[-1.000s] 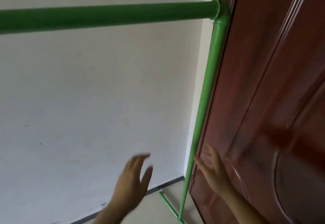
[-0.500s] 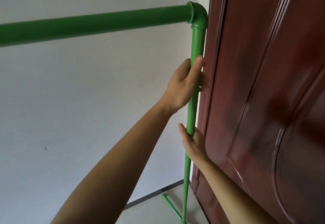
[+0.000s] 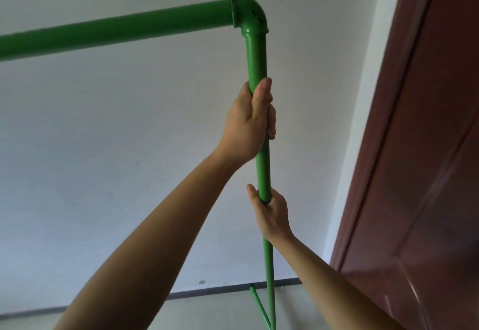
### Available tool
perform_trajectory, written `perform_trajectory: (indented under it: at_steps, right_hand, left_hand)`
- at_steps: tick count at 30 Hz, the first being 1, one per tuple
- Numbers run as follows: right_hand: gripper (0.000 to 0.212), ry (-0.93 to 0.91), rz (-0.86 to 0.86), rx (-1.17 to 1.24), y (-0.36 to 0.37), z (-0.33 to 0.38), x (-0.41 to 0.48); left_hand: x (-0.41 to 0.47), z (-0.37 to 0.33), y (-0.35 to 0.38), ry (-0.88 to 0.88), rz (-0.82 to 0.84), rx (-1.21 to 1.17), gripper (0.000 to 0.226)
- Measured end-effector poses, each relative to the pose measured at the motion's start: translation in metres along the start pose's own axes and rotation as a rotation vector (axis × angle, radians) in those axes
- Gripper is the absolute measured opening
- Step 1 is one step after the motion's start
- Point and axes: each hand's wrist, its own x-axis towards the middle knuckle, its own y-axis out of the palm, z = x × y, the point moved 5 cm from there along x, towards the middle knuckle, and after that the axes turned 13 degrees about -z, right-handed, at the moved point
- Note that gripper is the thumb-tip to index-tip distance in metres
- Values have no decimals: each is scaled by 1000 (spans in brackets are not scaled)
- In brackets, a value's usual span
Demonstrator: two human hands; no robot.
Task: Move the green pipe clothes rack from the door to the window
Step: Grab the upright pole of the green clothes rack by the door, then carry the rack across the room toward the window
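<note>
Rack (image 3: 256,57): green pipe frame, seen from below and close. Top bar runs from the left edge of view to an elbow (image 3: 250,14) at upper centre, where it turns down into the upright post. The post runs down to the floor (image 3: 220,309) at bottom centre. A thin green foot bar (image 3: 259,306) branches off near its base, angled toward the wall.

Left hand (image 3: 248,125): clamped round the upper post, below the elbow. Thumb lies up along the front of the pipe; fingers wrap from behind, tips showing on the right side. Forearm comes up from lower left.

Right hand (image 3: 272,215): clamped round the post lower down, thumb to the left of the pipe, fingers behind it. The hands are apart, with bare pipe between them. Forearm comes up from lower right.

Position: rack stands in front of the pale wall (image 3: 103,148), with a clear strip of wall between the post and the brown door (image 3: 427,174) at right. Post and door do not touch. Dark skirting strip (image 3: 207,292) marks the foot of the wall.

Cannot tell whether the rack's foot is on the floor or lifted; the base is cut off at the bottom edge. No window in view.
</note>
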Motion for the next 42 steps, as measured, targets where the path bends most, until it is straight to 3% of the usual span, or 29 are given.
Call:
perform_trajectory:
  at_steps: [9,16,20,25,28,31,35,38,42]
  right_hand:
    - [47,7,217,24,69,-8,-41]
    - [49,37,150,-8,67,-25,-36]
    - [46,95,167,-88,56,-20,-22]
    - [38,26,123,7,45,14,1]
    - [37,-17,109,116,48,37,11]
    - [50,-39,68,145,54,40,18]
    - [53,5,82,212,63,34,25]
    - [52,-10,185,280,73,34,27]
    - [62,39,243,304,76,30,30]
  left_hand:
    - [-19,22,-78,-9,-104,190,37]
    - [-26,27,-77,-59,10,331,30]
    - [-25,19,-94,225,19,636,27]
    - [-22,-46,-142,754,-354,661,24]
    - [-9,-65,-173,873,-543,767,27]
    - [20,-59,-209,798,-640,1024,40]
    - [59,-38,-258,541,-644,1216,59]
    - [71,-24,-277,381,-676,1280,60]
    - [80,-21,-276,297,-744,1329,63]
